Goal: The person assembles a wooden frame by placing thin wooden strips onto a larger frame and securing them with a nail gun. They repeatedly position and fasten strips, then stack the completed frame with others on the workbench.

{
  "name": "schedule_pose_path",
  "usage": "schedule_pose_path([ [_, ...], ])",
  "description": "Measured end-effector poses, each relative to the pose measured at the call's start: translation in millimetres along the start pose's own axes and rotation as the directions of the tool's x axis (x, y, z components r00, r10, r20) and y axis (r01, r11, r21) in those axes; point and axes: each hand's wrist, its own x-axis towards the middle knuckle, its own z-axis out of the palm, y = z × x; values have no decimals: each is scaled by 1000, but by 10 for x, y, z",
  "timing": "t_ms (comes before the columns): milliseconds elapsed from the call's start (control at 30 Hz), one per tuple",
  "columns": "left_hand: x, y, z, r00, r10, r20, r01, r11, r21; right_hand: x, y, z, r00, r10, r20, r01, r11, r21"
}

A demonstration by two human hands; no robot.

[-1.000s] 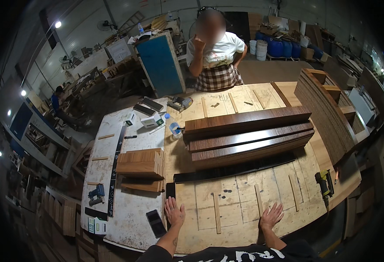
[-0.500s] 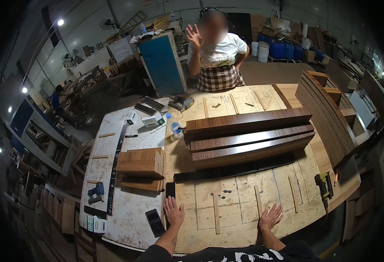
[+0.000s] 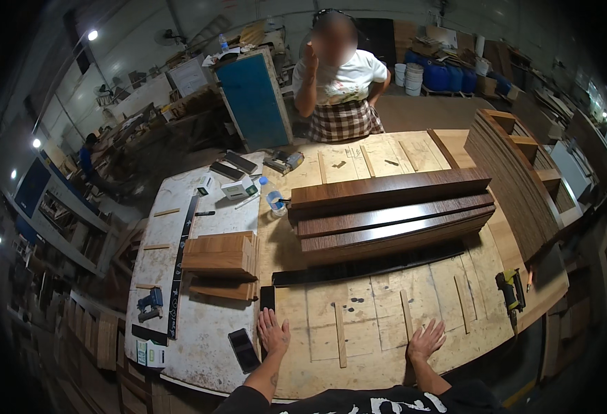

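Note:
My left hand (image 3: 274, 332) lies flat on the plywood worktop (image 3: 372, 328), fingers stretched out, holding nothing. Just left of it rests a black phone (image 3: 244, 350). My right hand (image 3: 426, 340) is also flat on the wood with its fingers spread, beside a thin wooden strip (image 3: 406, 314). A stack of dark brown wood-grain boards (image 3: 393, 207) lies across the table beyond both hands. In front of that stack runs a long black strip (image 3: 372, 268). Smaller light brown boards (image 3: 217, 254) are piled to the left.
A yellow-green nail gun (image 3: 510, 293) lies at the right edge, a blue one (image 3: 150, 303) at the left. A water bottle (image 3: 273, 196) stands beside the boards. Tall stacked panels (image 3: 514, 186) rise at the right. Across the table stands a person in a checked apron (image 3: 345, 123).
The person across the table has brought their raised hand in closer to their head. My hands stay where they were; the whole view has shifted slightly.

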Motion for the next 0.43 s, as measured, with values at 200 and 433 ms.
schedule_pose_path([
  [200, -39, 16, -10, 1000, -2, 7, 2, 1000, -4, -2, 83, 77, 998, -8, -56, 8, 1000, -7],
  [433, 48, -133, 152, 1000, 8, 19, -7, 1000, -26, 17, 114, 137, 995, -14, -102, 20, 998, 52],
])
